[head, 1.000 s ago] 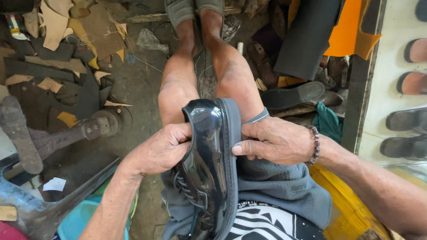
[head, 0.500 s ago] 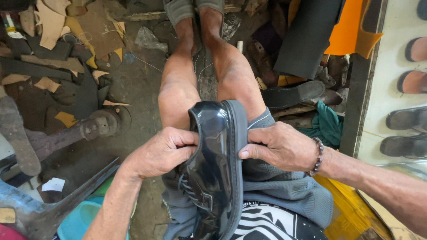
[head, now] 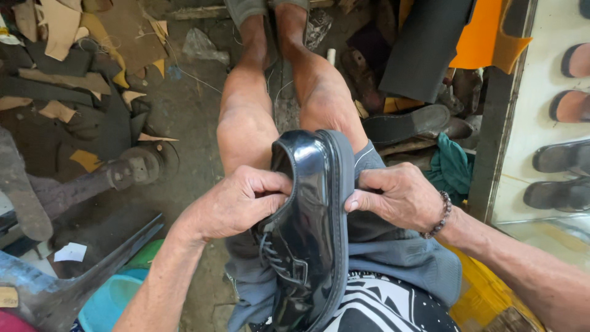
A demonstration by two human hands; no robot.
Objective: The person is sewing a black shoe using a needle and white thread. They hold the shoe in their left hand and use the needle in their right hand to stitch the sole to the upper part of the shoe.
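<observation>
From the head view, a glossy black shoe (head: 310, 227) lies on its side across the person's lap, toe pointing away over the knees and its grey sole edge facing right. The left hand (head: 236, 203) curls its fingers tightly over the shoe's upper near the toe, while the right hand (head: 396, 197) presses bent fingers against the sole edge. Leather scraps (head: 61, 37) litter the floor at left, and sandals (head: 562, 157) sit on a shelf at right.
</observation>
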